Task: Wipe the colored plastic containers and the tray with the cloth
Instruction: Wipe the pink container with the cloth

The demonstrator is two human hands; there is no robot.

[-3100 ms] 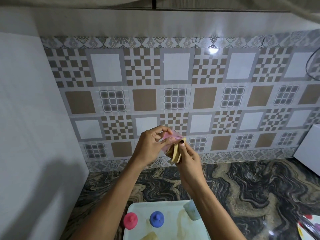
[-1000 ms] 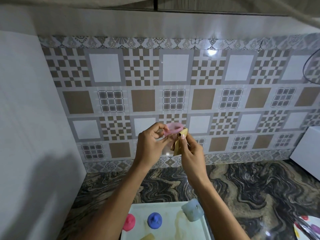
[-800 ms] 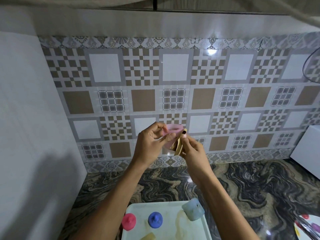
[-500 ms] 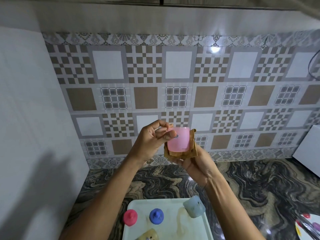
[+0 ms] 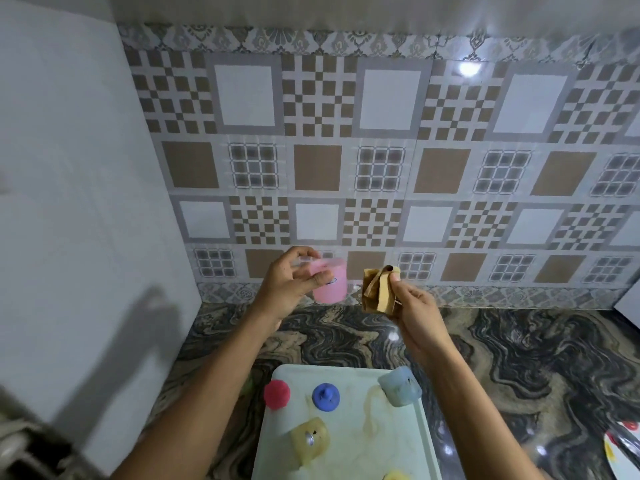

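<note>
— The hands? 
— Both raised above the tray (image 5: 346, 370): left hand (image 5: 289, 284) curls fingers around a pink container (image 5: 330, 284).
— Right hand (image 5: 414, 311)? 
— Pinching the folded cloth (image 5: 377, 289), just beside it.

- Dim, bluish room light; a lamp's white glare spot (image 5: 468, 68) shines on the tiled wall (image 5: 381, 133).
- Soft arm shadow (image 5: 131, 341) on the white side panel.
- Wide-angle bending toward the edges; bottom-left corner smeared.

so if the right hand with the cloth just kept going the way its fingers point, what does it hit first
Probably the tiled wall. The right hand points up and away with the cloth; the pink container sits off to its left, apart. Depth is unclear.
</note>
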